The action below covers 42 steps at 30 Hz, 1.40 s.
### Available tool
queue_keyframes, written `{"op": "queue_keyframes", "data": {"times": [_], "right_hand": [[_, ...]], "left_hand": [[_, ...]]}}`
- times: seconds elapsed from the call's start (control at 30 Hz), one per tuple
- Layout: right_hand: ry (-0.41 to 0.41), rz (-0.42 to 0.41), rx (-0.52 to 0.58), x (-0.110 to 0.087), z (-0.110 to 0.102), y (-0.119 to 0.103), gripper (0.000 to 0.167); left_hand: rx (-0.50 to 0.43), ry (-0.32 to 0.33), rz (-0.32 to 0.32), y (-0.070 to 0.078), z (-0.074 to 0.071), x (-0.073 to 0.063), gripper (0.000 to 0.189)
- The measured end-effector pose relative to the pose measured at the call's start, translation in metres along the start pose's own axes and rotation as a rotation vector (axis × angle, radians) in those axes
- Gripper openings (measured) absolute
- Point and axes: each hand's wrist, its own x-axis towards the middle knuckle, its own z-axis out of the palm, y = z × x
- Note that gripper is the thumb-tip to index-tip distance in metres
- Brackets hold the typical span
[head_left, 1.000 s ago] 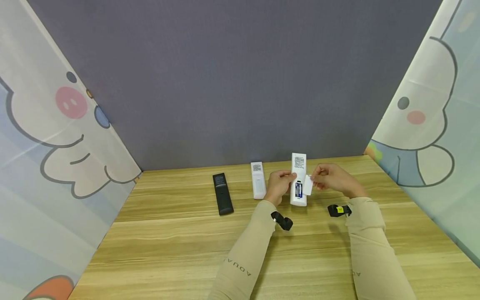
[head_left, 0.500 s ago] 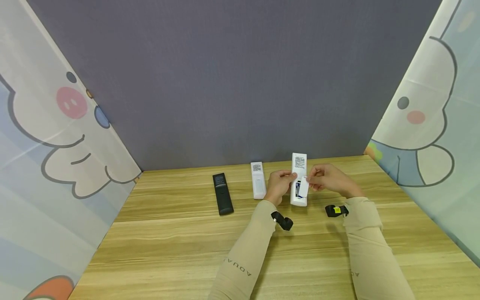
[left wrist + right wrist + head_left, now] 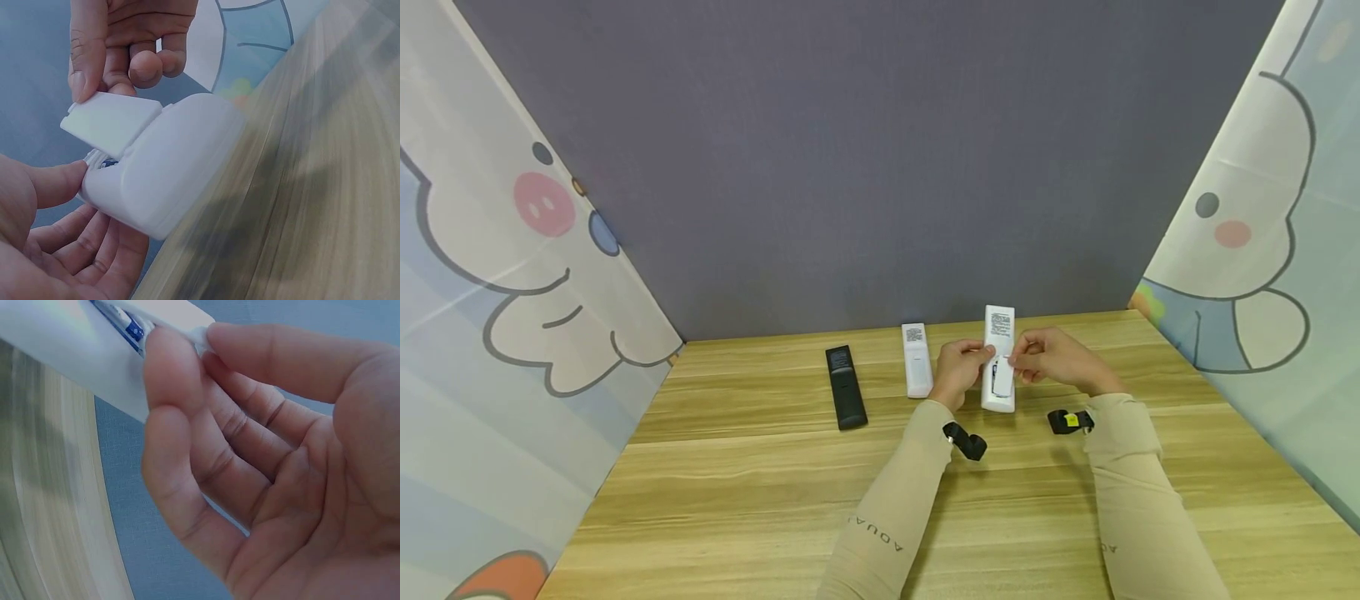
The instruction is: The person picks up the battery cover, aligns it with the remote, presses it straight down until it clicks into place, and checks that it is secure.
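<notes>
My left hand (image 3: 958, 371) grips a white remote control (image 3: 999, 323) by its left side, back facing up. Between thumb and forefinger, my right hand (image 3: 1056, 360) pinches a white battery cover (image 3: 1003, 377). That cover lies tilted over the remote's battery bay, its lower edge against the remote's casing in the left wrist view (image 3: 115, 122). A sliver of blue-and-white battery (image 3: 133, 328) shows beneath it in the right wrist view. The rest of the bay is hidden.
On the wooden table (image 3: 737, 500), a second white remote (image 3: 917, 362) lies left of my left hand. Farther left lies a black remote (image 3: 846, 390). A grey panel (image 3: 880, 167) stands along the table's back edge, and printed curtains (image 3: 1247, 250) hang at the sides.
My right hand has moved left, bringing the battery cover from beside the remote to over its battery bay. The batteries are now mostly covered. My left hand has stayed in place.
</notes>
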Motion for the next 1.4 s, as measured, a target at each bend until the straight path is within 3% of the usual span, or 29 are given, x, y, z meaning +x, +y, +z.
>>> {"op": "queue_keyframes", "data": {"times": [0.6,1.4], "right_hand": [[-0.019,-0.028,-0.003,0.0024,0.0019,0.0021,0.014],[-0.015,0.005,-0.019,0.0056,0.0043,0.0043,0.015]], "left_hand": [[0.012,-0.004,0.003,0.0017,-0.0012,-0.0009,0.018],[0.015,-0.006,0.004,0.0051,-0.0010,-0.0023,0.018]]}}
